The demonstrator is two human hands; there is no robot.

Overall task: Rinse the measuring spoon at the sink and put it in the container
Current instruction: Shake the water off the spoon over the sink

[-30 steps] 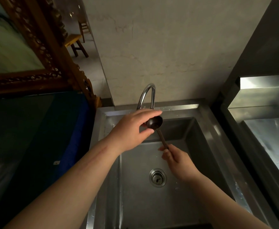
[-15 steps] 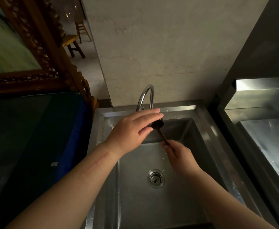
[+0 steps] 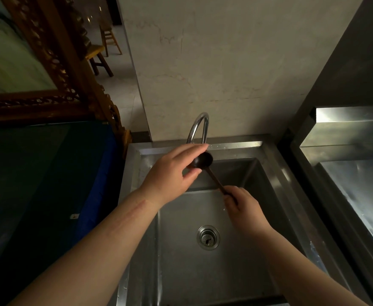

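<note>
Right hand (image 3: 244, 208) is closed around the lower end of the handle of the measuring spoon (image 3: 205, 163), which is held slanted over the sink (image 3: 276, 173), bowl uppermost. The left hand (image 3: 172, 173) is cupped loosely over the dark bowl of the spoon, fingers laid across its top and thumb just below it, so part of the bowl is hidden. The bowl is held directly under the curved outlet of the tap (image 3: 199, 127), which rises from the back rim of the sink; running water cannot be made out. The drain (image 3: 208, 237) lies in the basin floor below the right hand. To the left of the sink a dark worktop with a blue edge (image 3: 97, 195) is seen, and behind it a carved wooden frame (image 3: 55, 62). To the right a steel worktop (image 3: 362, 195) runs alongside the sink. A pale wall (image 3: 236, 62) stands behind the tap. Wooden stools (image 3: 101, 56) are seen in the far room.
</note>
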